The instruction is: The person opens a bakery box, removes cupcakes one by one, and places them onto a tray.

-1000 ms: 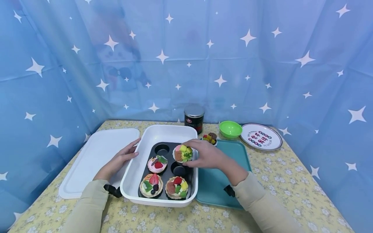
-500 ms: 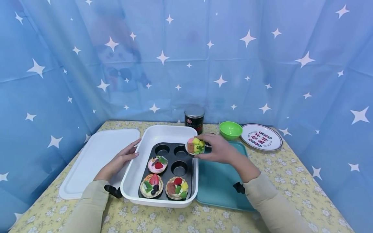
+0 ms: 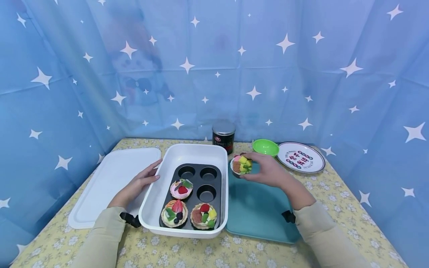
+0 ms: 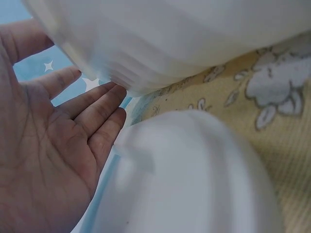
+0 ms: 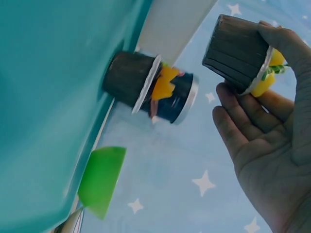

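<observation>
My right hand pinches a fruit-topped cupcake by its rim, over the far left part of the teal tray. In the right wrist view this cupcake's dark cup hangs apart from a second fruit-topped cupcake standing on the tray. My left hand has its fingers extended against the left side of a deep white bin. Inside the bin lies a black muffin tin. Three fruit-topped cupcakes sit in its near cups; three other cups are bare.
A white tray lies left of the bin. Behind stand an espresso tin and a green bowl. A white plate with red lettering lies at the back right. A blue star-patterned curtain surrounds the table.
My right hand has carried the cupcake rightward from over the muffin tin to over the teal tray. The cup beneath it is uncovered. My left hand has stayed at the bin's side.
</observation>
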A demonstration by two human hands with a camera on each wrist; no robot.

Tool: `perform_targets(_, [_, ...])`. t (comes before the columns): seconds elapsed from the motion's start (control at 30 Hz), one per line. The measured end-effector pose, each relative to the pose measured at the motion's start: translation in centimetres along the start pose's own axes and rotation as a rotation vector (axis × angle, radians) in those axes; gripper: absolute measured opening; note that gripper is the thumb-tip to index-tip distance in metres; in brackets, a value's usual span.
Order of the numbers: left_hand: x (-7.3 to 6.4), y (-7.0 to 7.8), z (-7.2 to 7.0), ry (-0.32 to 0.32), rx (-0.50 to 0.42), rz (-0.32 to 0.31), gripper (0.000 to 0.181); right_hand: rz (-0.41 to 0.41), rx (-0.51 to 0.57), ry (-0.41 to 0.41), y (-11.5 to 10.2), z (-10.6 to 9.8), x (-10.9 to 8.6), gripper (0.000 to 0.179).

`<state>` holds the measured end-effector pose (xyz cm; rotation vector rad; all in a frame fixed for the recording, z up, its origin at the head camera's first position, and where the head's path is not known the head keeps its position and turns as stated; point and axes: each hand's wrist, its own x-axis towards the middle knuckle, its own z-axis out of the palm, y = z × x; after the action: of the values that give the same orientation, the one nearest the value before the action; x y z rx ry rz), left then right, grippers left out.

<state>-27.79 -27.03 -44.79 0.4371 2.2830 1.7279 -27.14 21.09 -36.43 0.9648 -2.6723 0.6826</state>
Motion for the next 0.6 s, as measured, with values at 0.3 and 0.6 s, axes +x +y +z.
perform_targets(0.3, [0.0, 0.0, 0.0, 0.001, -0.006, -0.001, 0.068, 0.093, 0.028, 0.018, 2.3, -0.8, -1.3, 0.069])
perform_targets(0.6, [0.1, 0.0, 0.0, -0.001, -0.021, 0.000, 0.068, 0.239, 0.032, 0.008, 5.6, -1.3, -2.2, 0.069])
